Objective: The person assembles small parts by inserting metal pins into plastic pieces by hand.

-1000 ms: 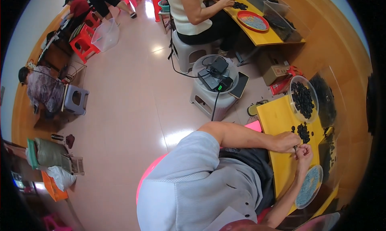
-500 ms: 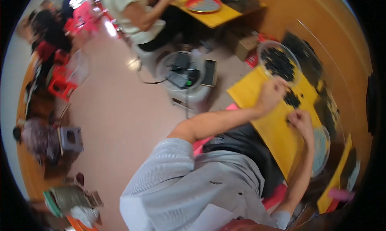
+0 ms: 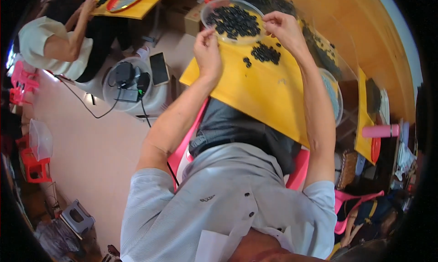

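Black pile (image 3: pixel 267 54): on yellow table (image 3: pixel 255 95), beside clear bowl (image 3: pixel 246 40).
Left hand (image 3: pixel 208 52): fingertips gathered at left rim; pinch unclear.
Right hand (image 3: pixel 284 30): fingers bent at right rim; pinch unclear.
Bowl risk: uneven pulling could tip it, spilling black pieces (image 3: pixel 234 22).

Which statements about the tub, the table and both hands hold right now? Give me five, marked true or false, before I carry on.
1. The round clear tub is between the left hand and the right hand. True.
2. The tub is empty. False: it holds many black pieces.
3. A loose pile lies on the yellow table. True.
4. The right hand rests on that pile. False: it is at the tub's right side.
5. A red-rimmed tray is on the co-worker's table. True.
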`<state>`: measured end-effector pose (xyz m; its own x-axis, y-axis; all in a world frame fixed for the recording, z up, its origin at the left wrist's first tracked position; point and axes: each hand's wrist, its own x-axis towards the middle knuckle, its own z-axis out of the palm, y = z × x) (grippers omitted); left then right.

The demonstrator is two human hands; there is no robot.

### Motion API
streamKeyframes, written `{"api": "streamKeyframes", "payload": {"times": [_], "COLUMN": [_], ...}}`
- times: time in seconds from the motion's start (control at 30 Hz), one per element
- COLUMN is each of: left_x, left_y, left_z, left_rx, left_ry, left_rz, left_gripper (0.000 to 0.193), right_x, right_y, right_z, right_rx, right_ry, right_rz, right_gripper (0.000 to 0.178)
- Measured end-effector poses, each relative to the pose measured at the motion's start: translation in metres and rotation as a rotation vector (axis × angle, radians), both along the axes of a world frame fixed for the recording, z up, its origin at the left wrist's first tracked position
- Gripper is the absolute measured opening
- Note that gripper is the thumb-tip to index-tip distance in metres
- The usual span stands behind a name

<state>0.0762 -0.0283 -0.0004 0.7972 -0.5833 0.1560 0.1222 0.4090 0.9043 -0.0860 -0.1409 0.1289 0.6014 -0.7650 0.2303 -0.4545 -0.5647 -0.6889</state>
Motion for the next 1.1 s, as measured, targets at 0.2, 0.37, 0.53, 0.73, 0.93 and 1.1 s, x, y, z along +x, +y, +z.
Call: {"api": "streamKeyframes", "payload": {"times": [0.2, 0.37, 0.53, 0.73, 0.93, 1.1], "left_x": [-0.007, -0.015, -0.018, -0.021, -0.022, -0.023], "left_y": [-0.001, 0.003, 0.002, 0.01, 0.012, 0.013], "left_z": [0.002, 0.005, -0.006, -0.009, -0.005, -0.008], "left_rx": [0.043, 0.104, 0.22, 0.302, 0.402, 0.392], "left_ry": [-0.042, -0.081, -0.283, -0.963, -1.183, -1.171], "left_rz": [-0.105, -0.208, -0.312, -0.241, -0.211, -0.202], "left_gripper": [0.017, 0.014, 0.016, 0.021, 0.02, 0.011], "right_x": [-0.023, -0.024, -0.016, -0.024, -0.013, -0.007], "right_y": [0.023, 0.035, 0.054, 0.053, 0.038, 0.031], "right_z": [-0.046, -0.066, -0.075, -0.067, -0.074, -0.083], "right_rx": [-0.043, -0.055, -0.17, -0.141, -0.116, -0.069], "right_ry": [0.339, 0.361, 0.399, 0.513, 0.311, 0.375], "right_rz": [0.103, 0.109, 0.019, 0.011, 0.041, 0.11], "right_gripper": [0.014, 0.02, 0.022, 0.013, 0.019, 0.021]}}
